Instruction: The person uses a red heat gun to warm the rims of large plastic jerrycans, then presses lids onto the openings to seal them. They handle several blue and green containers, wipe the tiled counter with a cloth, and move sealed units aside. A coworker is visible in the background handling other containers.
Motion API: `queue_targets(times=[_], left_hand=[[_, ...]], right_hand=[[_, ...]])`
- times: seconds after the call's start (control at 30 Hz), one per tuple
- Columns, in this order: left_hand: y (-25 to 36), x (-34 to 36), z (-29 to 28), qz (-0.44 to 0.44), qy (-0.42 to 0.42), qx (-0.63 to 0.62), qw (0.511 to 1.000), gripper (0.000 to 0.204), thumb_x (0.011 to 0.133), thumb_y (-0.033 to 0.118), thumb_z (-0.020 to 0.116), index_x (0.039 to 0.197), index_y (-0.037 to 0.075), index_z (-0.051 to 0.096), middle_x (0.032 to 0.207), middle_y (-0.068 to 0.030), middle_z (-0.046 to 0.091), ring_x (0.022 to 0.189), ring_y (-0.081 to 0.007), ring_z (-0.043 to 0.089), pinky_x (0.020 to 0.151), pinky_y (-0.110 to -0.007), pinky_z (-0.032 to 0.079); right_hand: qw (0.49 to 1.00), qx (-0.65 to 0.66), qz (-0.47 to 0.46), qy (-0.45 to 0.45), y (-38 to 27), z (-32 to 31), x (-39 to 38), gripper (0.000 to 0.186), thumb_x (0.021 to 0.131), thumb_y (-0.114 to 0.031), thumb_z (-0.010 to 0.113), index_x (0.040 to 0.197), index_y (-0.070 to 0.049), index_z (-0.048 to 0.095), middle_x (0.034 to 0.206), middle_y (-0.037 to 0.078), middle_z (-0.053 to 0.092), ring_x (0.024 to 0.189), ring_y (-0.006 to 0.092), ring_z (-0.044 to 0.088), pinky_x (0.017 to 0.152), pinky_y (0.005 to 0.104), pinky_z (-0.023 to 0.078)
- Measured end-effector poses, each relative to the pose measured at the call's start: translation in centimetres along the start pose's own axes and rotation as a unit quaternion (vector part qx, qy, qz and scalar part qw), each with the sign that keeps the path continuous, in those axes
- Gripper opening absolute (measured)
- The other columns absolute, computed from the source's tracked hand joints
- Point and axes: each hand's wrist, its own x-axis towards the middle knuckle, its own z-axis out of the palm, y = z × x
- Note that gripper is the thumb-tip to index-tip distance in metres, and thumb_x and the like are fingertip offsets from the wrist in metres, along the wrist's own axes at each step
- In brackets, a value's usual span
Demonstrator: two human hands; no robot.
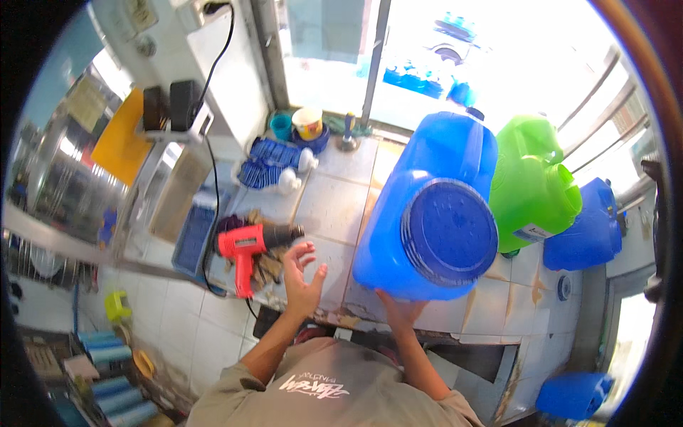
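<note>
A large blue plastic jug [384, 235] with a wide dark blue screw lid [452, 231] leans over the tiled counter, lid toward me. My right hand [400, 311] holds it at its lower near edge; the fingers are mostly hidden behind the jug. Left of it, my left hand [304, 282] is raised with fingers apart and nothing in it. Close to those fingertips lies a red heat gun [244, 245] with a black nozzle, its nozzle pointing right. It rests on a small heap of brown material [267, 267].
A green jug [523, 178] and another blue jug [585, 228] stand at right. A blue tray [192, 231] is left of the heat gun. Blue-striped bundles [265, 162], small buckets [308, 124] and a handled tool [348, 134] sit farther back. A black cord [215, 178] hangs from a power strip [186, 127].
</note>
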Motion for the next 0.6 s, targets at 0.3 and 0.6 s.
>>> queue_targets(times=[0.3, 0.6], left_hand=[[12.1, 20.7, 11.1, 0.036, -0.421, -0.077, 0.903, 0.039, 0.104, 0.026, 0.060, 0.128, -0.005, 0.060, 0.124, -0.0166, 0.067, 0.117, -0.0217, 0.064, 0.105, -0.037, 0.049], [15.9, 29.1, 25.0, -0.260, -0.522, 0.027, 0.812, 0.054, 0.108, 0.048, 0.050, 0.113, -0.005, 0.062, 0.104, -0.0180, 0.072, 0.091, -0.0228, 0.072, 0.084, -0.040, 0.059]], right_hand=[[0.999, 0.055, 0.000, 0.001, 2.4, -0.2, 2.0, 0.089, 0.063, -0.006, 0.099, 0.136, -0.002, 0.049, 0.128, 0.011, 0.060, 0.116, 0.0247, 0.060, 0.098, 0.0399, 0.052], [0.995, 0.028, 0.092, -0.026, 1.7, 2.5, 7.3, 0.111, 0.066, -0.025, 0.100, 0.150, -0.004, 0.031, 0.143, 0.013, 0.048, 0.131, 0.0275, 0.050, 0.110, 0.0467, 0.043]])
